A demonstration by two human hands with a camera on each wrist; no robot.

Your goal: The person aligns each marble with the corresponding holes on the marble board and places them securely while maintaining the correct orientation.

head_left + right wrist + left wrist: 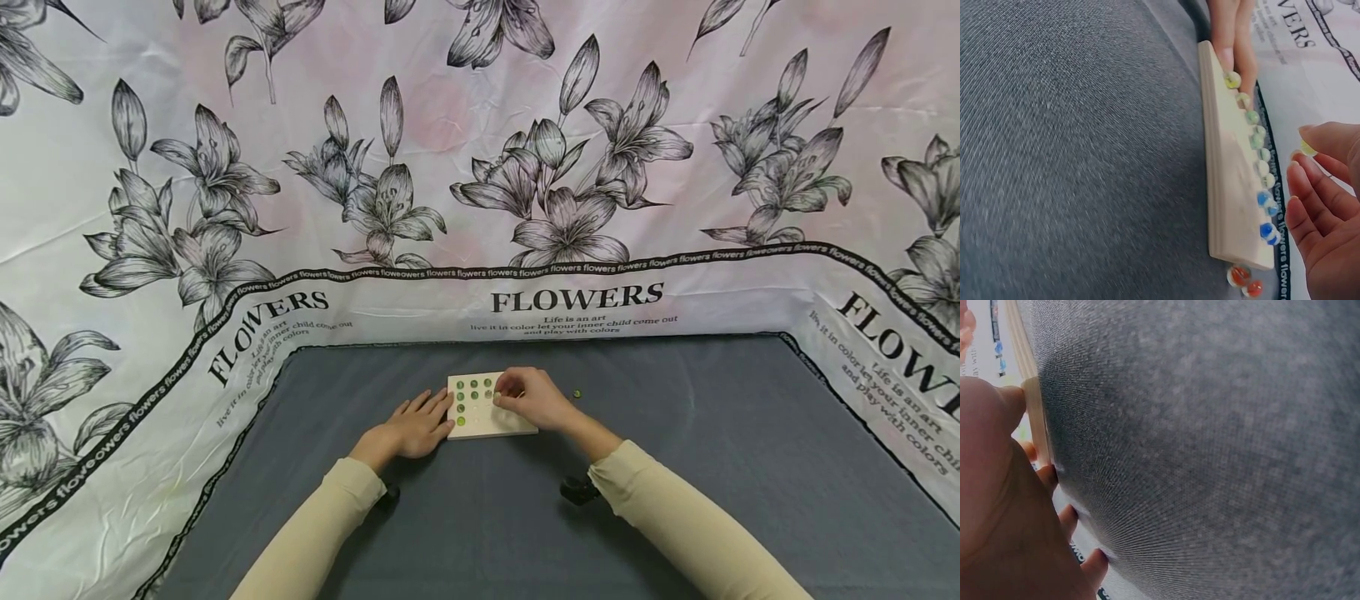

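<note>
Right hand (534,402) pinches yellow-green glass marble (1308,148); lower gently, outstretched left hand (411,429) bracing pale rectangular wooden board (504,425) at left.

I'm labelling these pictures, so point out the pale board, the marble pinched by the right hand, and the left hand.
Pale board (1235,194): right wrist view, bare part of its top face.
Pinched marble (1309,149): right wrist view, its exposed yellowish side.
Left hand (415,429): head view, back of the hand.
</note>
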